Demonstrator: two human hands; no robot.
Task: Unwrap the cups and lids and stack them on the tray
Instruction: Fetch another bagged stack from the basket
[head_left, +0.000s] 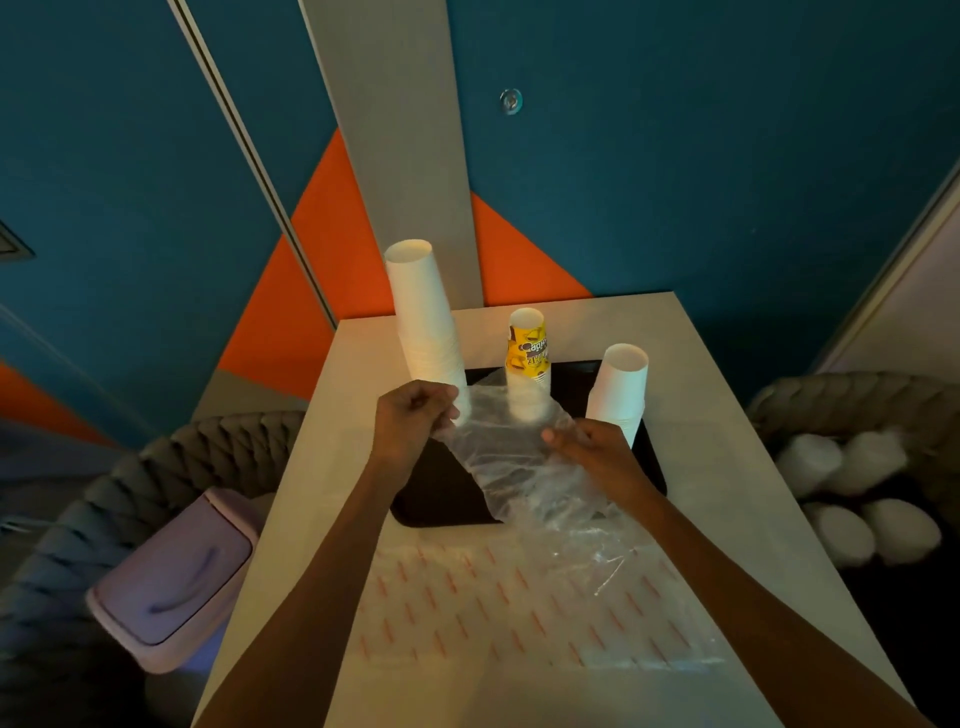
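A dark tray lies on the pale table. Three upside-down cup stacks stand on it: a tall white stack at the left, a yellow printed stack in the middle, a shorter white stack at the right. A clear plastic wrapper is spread over the tray between my hands. My left hand pinches its left edge beside the tall stack. My right hand grips its right side, in front of the right stack.
A sheet printed with orange dashes lies on the table's near part. A lilac bin with a swing lid stands at the left. At the right a woven basket holds several white wrapped bundles.
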